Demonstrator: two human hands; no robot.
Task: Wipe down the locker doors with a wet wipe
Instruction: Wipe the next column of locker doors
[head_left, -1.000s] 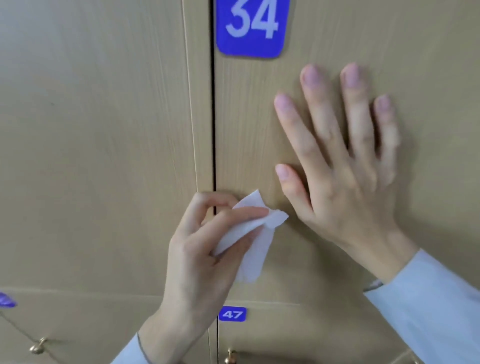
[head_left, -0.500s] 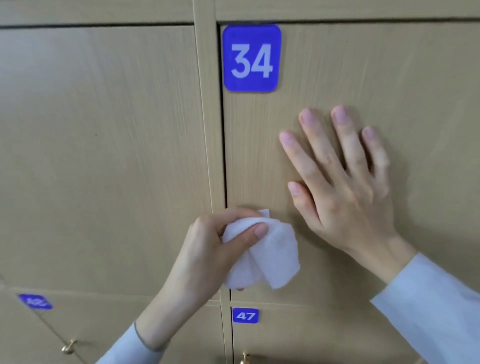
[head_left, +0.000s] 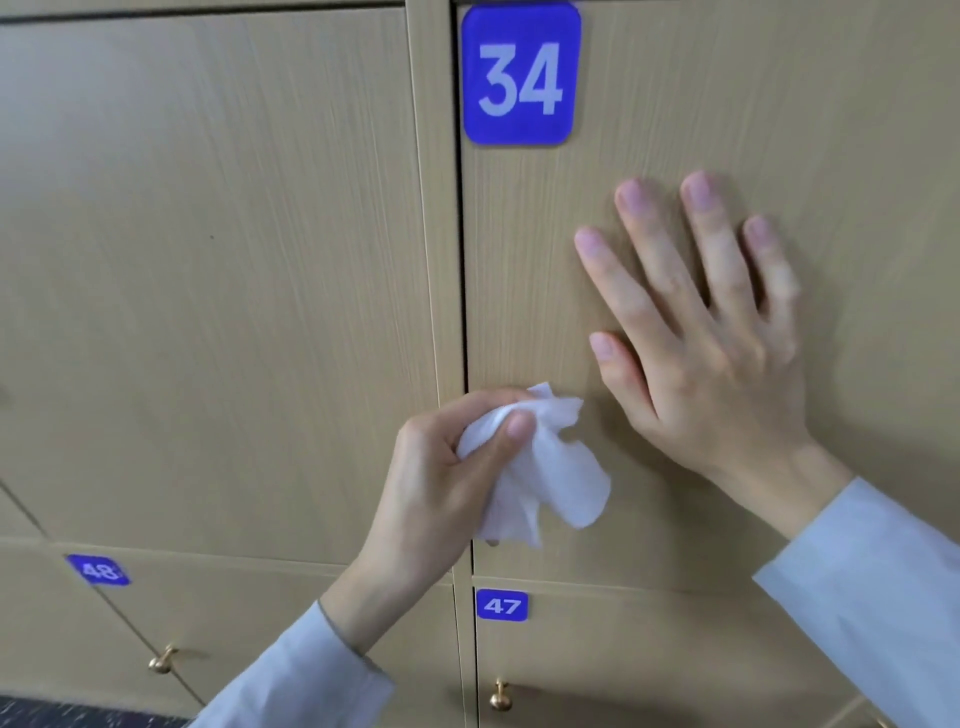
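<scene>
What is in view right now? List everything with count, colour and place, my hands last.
locker doors: four at least partly in view, light wood grain, filling the frame.
number plates: three, blue with pale digits; 34 top of the upper right door, 47 on the lower right door, 48 on the lower left door.
knobs: two, brass; one on door 48, one on door 47.
wet wipe: one, white, crumpled, at the lower left of door 34.
floor: dark strip, bottom left corner.
sleeves: two, pale blue.
left hand: pinches the wipe.
right hand: flat on door 34, fingers spread.
</scene>
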